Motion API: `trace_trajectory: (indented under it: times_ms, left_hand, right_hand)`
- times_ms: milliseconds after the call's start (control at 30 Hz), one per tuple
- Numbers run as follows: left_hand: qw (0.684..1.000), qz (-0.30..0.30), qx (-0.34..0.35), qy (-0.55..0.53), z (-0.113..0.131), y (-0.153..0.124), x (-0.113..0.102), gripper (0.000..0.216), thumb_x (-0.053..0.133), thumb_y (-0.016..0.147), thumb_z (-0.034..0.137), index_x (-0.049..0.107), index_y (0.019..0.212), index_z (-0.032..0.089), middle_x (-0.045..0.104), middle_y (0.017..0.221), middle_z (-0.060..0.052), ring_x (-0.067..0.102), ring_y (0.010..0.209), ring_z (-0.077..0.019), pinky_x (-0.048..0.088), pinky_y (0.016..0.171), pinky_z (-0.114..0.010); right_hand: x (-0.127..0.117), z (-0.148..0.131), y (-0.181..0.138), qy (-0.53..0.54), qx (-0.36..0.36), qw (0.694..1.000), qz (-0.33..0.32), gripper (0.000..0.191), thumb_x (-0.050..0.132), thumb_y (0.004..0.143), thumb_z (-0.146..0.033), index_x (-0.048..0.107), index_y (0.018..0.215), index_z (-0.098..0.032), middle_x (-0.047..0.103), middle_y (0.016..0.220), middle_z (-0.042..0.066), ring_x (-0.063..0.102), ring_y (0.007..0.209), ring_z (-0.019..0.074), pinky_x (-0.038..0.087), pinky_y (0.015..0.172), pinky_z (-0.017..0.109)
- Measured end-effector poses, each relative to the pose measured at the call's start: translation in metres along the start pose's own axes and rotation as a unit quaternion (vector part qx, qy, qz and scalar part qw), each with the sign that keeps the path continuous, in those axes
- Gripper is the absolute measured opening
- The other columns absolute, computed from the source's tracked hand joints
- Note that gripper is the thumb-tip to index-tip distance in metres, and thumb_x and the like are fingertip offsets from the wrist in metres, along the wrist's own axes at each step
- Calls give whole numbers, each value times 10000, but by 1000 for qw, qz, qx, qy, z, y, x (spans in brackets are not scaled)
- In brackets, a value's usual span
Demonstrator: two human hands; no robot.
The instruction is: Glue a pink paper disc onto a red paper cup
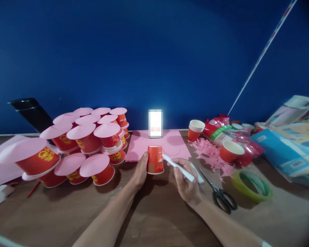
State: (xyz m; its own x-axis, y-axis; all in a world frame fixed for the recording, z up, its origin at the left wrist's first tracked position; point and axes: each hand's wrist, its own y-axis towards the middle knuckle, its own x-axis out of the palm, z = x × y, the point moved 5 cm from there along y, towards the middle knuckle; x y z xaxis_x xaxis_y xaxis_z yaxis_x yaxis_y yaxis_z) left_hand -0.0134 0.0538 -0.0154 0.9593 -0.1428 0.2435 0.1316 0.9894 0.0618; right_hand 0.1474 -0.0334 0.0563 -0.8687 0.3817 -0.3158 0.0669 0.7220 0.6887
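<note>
An upside-down red paper cup stands in front of me on the brown table. My left hand grips its left side, with the fingers mostly hidden behind it. My right hand is closed round a slim white tube, whose narrow tip points at the cup's right side. Whether that tip touches the cup I cannot tell. Pink paper sheets lie just behind the cup, with a round outline on the top one. Beside my right hand are scissors with black handles.
On the left stand several upturned red cups topped with pink paper discs, some stacked. To the right are nested cups, pink paper scraps, a red plastic bag, a tape roll and a blue package. A blue wall rises behind.
</note>
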Motion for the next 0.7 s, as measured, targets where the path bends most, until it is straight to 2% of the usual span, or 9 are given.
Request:
trace_trajectory:
  times_ms: [133,300,533,700]
  left_hand:
    - [998,-32,-2,50,4,-3,2,549,402,859,627,644,913,138,697,929,-83,612,861,-215,453,824,-334]
    - [999,-19,-15,36,0,-3,2,598,410,833,663,644,948,125,698,887,-89,616,805,-215,465,785,-336]
    - [997,-44,6,66,5,-3,5,560,358,875,625,627,947,139,683,943,-86,602,856,-207,460,828,-335]
    - [996,-49,-7,77,7,-5,5,578,352,869,636,632,911,133,688,932,-98,602,831,-213,467,804,-337]
  right_hand:
    - [1,1,-1,-6,-5,1000,-10,155,470,908,-178,570,1026,-190,642,891,50,614,797,173,488,730,305]
    - [2,0,-1,-4,-10,1000,-15,163,461,913,-173,568,1036,-190,643,902,58,622,837,183,485,747,306]
    - [4,0,0,-3,-7,1000,-20,158,486,904,-176,579,1031,-185,648,915,58,624,828,174,491,738,285]
    - [4,-3,1,-13,-29,999,-12,168,488,899,-153,579,1036,-190,647,905,44,624,819,161,493,740,270]
